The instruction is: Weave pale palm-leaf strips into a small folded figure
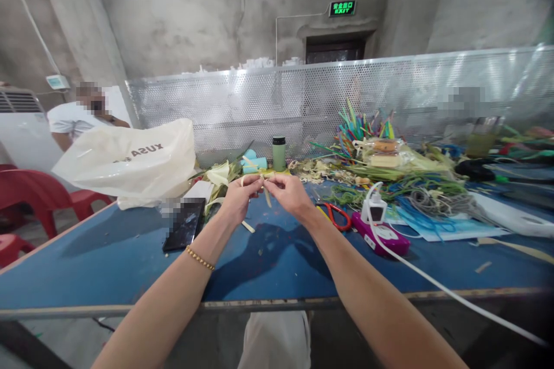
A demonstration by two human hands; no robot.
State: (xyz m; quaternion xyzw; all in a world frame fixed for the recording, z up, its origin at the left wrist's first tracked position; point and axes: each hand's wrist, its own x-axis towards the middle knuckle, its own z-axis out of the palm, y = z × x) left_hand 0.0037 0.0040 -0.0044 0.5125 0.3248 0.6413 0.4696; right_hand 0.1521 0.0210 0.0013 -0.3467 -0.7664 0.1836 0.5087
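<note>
My left hand (239, 199) and my right hand (291, 195) meet above the middle of the blue table (142, 277). Between their pinched fingertips is a thin pale strip (268, 198), looking like dried plant husk; one end hangs below the fingers. Both hands are closed on it, and the fingertips hide its middle. A short cut piece of the same pale material (248, 226) lies on the table under my left hand. Right of my right hand lie red-handled scissors (339, 217). A dark phone or tablet (185, 225) rests left of my left wrist.
A white plastic bag (134, 158) stands at the left. Behind the hands is a green bottle (279, 153). On the right are a purple power strip (381, 235) with a white cable, coiled cords (426, 200) and colourful stems (361, 130). A person (82, 118) is at the far left.
</note>
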